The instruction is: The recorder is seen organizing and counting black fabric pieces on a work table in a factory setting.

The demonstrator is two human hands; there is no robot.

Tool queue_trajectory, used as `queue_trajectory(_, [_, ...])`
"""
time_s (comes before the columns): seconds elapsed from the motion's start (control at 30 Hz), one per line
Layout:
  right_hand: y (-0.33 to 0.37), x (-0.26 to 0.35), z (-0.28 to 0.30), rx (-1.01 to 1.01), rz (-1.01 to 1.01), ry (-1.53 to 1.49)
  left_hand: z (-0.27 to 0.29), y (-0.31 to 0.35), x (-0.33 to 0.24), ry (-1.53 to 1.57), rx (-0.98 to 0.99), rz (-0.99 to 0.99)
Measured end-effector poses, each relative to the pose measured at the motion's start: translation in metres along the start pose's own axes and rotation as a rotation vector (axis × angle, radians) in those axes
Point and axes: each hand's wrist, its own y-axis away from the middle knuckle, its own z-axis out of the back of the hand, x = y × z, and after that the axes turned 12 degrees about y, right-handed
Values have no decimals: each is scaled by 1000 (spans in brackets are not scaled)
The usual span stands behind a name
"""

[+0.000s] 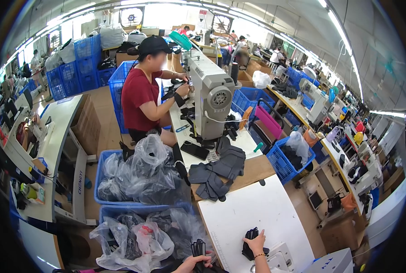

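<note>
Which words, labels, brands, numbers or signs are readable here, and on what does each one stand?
Table leg at left: dark lettering, which I leave unquoted.
White casing at lower right: blue marking, unclear.
Far sign: too small to read.
Grey sewing machine: small print, too blurred.

Shows dark capital lettering [80, 179] running along the pale metal leg [79, 159] of the left worktop [63, 122]. Bears blue markings [329, 263], hard to make out, on the white box-shaped casing [343, 259] at lower right, and a fine scale [217, 248] along the left edge of the near worktop [262, 207]. Carries red print, too small to read, on the white sign [203, 12] far back.
</note>
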Motion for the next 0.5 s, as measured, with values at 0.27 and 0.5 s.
queue_trajectory(0.27, [-7, 23, 16, 238, -111, -79, 0, 14, -20, 33, 75, -57])
queue_trajectory(0.5, [8, 20, -2, -1, -28, -90, 12, 9, -19, 66, -67, -35])
